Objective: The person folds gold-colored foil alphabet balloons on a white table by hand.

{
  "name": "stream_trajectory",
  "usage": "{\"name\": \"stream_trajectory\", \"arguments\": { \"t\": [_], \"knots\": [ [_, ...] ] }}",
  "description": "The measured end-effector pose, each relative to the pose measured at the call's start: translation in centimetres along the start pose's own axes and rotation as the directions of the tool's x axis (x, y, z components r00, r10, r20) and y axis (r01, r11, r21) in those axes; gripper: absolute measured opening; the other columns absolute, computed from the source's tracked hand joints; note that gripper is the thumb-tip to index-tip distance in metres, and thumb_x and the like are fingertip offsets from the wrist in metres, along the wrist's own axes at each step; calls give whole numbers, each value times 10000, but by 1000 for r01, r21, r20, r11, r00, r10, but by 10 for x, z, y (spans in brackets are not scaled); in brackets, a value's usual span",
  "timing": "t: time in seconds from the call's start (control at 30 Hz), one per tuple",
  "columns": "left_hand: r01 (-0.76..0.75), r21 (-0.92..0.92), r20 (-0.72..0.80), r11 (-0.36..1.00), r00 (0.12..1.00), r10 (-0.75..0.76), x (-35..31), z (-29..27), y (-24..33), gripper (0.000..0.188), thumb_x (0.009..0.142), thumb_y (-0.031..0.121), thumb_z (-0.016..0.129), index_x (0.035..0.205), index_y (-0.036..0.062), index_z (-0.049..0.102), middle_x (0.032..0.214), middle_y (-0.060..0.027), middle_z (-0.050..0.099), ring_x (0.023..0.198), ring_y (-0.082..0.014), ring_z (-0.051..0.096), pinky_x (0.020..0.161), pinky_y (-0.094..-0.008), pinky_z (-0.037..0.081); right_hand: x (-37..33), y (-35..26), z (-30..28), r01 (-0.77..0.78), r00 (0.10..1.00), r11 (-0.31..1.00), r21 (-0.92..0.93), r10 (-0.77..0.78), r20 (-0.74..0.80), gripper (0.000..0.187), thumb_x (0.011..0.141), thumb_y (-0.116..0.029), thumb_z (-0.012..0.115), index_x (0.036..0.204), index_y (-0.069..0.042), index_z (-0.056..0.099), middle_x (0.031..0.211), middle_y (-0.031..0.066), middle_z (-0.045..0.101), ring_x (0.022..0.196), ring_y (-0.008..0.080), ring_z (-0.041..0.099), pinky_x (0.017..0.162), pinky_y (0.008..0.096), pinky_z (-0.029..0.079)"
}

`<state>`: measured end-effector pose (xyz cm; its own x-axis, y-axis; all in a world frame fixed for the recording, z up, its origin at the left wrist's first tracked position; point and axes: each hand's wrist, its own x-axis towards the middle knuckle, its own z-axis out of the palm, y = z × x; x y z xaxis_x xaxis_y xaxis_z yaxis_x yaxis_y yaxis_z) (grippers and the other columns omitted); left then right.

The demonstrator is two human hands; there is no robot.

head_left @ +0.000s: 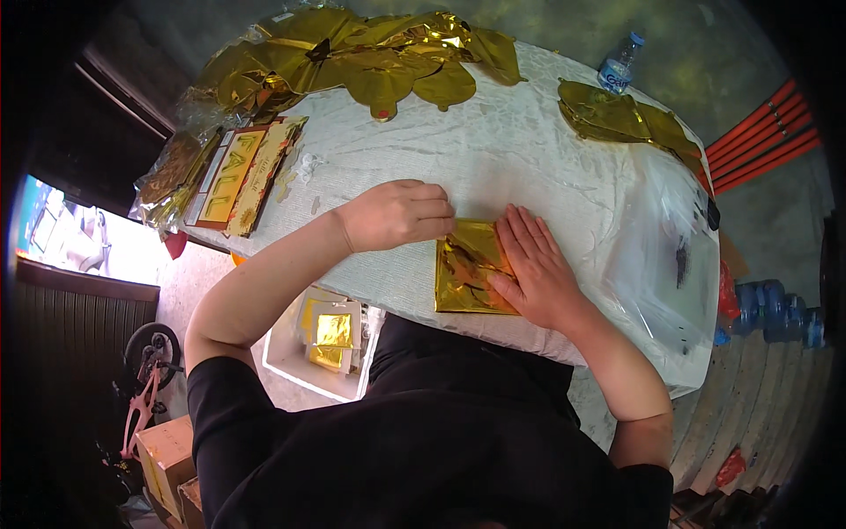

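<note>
one head-worn fisheye view, looking steeply down

it looks from above the person's chest onto the near edge of the desk, close to the hands; the far desk edge curves near the top, and floor shows around the dark rim.
</note>
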<state>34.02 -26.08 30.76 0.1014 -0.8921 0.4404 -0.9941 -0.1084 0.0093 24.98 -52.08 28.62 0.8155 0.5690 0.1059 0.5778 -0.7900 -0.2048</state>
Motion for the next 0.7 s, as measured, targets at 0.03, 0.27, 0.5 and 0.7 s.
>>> {"name": "stream_trajectory", "arguments": {
  "t": [0.03, 0.27, 0.5, 0.7],
  "knots": [
    [-41, 41, 2, 998, 999, 41, 1, -1, 2, 216, 718, 128, 596, 906, 25, 615, 909, -75, 594, 867, -231, 596, 724, -332, 523, 0, 0, 0, 5, 1000, 1000, -1, -5, -4, 676, 923, -403, 439, 1399, 53, 288, 1476, 232, 244, 1393, 342, 201, 1147, 435, 119],
    [-100, 145, 34, 984, 995, 97, 3, 6, 7, 228, 672, 136, 600, 875, 34, 601, 854, -65, 561, 808, -204, 577, 669, -306, 518, -1, 0, 0, 3, 1000, 1000, -9, -3, -12, 680, 922, -414, 440, 1388, 62, 303, 1473, 234, 251, 1390, 343, 206, 1144, 437, 129],
    [-67, 107, -6, 992, 998, 68, 2, 12, 7, 204, 681, 132, 619, 858, 33, 597, 853, -75, 565, 797, -212, 577, 649, -317, 516, 0, -1, -1, 2, 1000, 1000, 10, -2, -19, 678, 906, -381, 471, 1391, 61, 300, 1478, 231, 244, 1391, 341, 207, 1144, 432, 132],
    [156, -212, -48, 965, 984, -169, -3, 11, 19, 204, 711, 107, 703, 871, 0, 636, 916, -107, 603, 845, -266, 588, 700, -352, 514, -2, 0, 0, 1, 1000, 1000, 15, -1, -22, 684, 896, -365, 484, 1403, 48, 285, 1482, 225, 241, 1393, 338, 204, 1145, 431, 131]
  ]
}}
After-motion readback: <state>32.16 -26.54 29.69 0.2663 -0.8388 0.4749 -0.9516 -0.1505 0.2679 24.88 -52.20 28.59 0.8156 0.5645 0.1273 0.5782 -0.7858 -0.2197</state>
